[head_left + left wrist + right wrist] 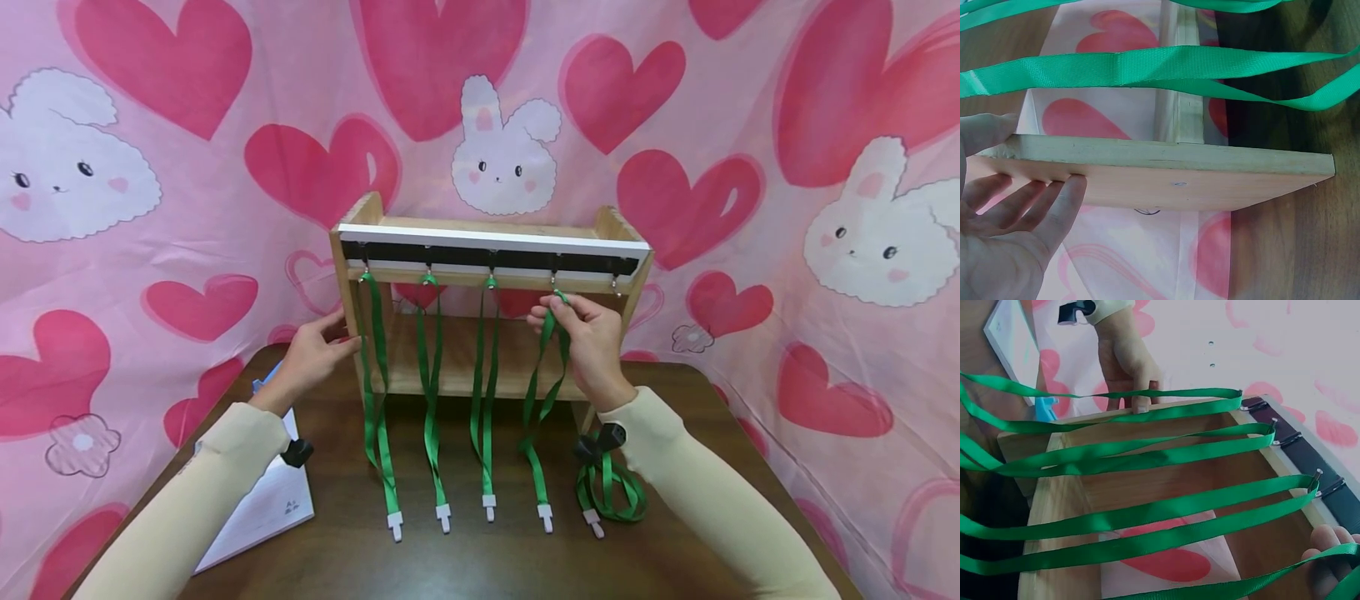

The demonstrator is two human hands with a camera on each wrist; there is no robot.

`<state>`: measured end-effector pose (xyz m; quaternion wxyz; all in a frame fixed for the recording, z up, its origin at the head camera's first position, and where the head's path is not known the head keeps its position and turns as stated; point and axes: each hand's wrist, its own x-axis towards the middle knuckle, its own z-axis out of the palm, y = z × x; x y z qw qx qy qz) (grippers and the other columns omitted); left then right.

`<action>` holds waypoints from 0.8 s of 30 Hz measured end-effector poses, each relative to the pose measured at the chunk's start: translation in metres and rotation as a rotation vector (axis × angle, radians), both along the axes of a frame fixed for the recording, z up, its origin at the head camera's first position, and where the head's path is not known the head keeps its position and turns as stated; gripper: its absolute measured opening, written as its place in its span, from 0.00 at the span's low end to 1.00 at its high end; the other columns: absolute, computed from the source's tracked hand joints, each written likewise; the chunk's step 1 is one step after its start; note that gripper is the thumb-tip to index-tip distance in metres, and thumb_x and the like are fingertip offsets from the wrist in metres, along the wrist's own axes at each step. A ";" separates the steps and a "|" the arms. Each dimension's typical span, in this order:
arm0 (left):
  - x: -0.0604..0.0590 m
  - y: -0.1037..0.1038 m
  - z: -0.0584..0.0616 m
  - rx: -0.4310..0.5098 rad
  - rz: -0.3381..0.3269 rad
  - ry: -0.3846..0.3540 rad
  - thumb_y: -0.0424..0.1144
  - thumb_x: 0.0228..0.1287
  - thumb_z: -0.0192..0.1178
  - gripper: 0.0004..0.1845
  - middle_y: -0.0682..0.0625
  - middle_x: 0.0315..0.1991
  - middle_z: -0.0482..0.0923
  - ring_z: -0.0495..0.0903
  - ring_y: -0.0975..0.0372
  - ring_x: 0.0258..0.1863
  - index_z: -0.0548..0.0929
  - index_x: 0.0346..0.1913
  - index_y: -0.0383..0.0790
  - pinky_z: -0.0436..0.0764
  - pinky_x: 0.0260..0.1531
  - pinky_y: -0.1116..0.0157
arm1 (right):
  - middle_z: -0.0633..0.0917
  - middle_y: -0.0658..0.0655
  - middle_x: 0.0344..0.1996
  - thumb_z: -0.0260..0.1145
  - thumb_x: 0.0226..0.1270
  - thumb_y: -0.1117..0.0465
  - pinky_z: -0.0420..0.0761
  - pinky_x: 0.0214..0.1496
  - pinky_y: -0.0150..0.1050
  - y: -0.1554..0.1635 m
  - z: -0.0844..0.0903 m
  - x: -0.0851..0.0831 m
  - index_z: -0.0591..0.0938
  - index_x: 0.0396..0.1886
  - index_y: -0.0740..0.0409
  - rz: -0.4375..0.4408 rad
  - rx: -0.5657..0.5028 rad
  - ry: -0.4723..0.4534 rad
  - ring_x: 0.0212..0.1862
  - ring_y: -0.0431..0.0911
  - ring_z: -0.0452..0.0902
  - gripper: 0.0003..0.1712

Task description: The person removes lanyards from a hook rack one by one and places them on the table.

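Note:
A small wooden shelf (465, 385) stands on the table, with a row of metal hooks along the black strip (450, 257) on its front. Green lanyards (378, 333) hang from the three hooks on the left, white clips down. My right hand (596, 342) pinches the top loop of another green lanyard (536, 467) just below the fourth hook (554, 279); whether loop and hook touch is hidden by the fingers. The rightmost hook (616, 287) is bare. My left hand (311, 354) holds the shelf's left side panel (1210, 181), thumb at its front edge and fingers against the outer face.
A coiled green lanyard (633, 500) with a white clip lies on the table (465, 567) below my right wrist. To the left, partly under my left forearm, is a white notepad (262, 517) with something blue at its top. A heart-patterned cloth (315, 50) hangs behind.

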<state>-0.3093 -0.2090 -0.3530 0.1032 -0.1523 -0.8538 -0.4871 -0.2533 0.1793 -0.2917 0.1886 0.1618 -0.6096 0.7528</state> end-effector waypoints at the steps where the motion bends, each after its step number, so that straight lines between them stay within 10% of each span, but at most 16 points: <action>1: 0.000 0.000 0.000 0.001 -0.001 -0.003 0.39 0.69 0.65 0.36 0.31 0.64 0.77 0.80 0.41 0.61 0.65 0.77 0.39 0.81 0.57 0.50 | 0.93 0.51 0.33 0.65 0.73 0.61 0.90 0.48 0.42 0.001 -0.001 0.000 0.87 0.43 0.65 -0.004 -0.001 0.003 0.37 0.43 0.91 0.10; 12: -0.002 0.003 0.004 -0.010 0.004 -0.013 0.39 0.70 0.64 0.36 0.31 0.66 0.75 0.79 0.39 0.62 0.63 0.77 0.38 0.80 0.58 0.49 | 0.92 0.54 0.34 0.64 0.72 0.64 0.90 0.48 0.42 0.016 -0.010 -0.003 0.80 0.49 0.81 -0.002 -0.075 0.036 0.38 0.46 0.92 0.19; 24: 0.003 0.000 0.000 -0.030 0.010 -0.003 0.38 0.70 0.65 0.37 0.30 0.66 0.75 0.79 0.38 0.62 0.63 0.78 0.38 0.80 0.58 0.47 | 0.92 0.45 0.35 0.63 0.75 0.61 0.89 0.50 0.37 0.030 -0.029 0.009 0.84 0.47 0.75 -0.114 0.189 0.056 0.39 0.40 0.91 0.17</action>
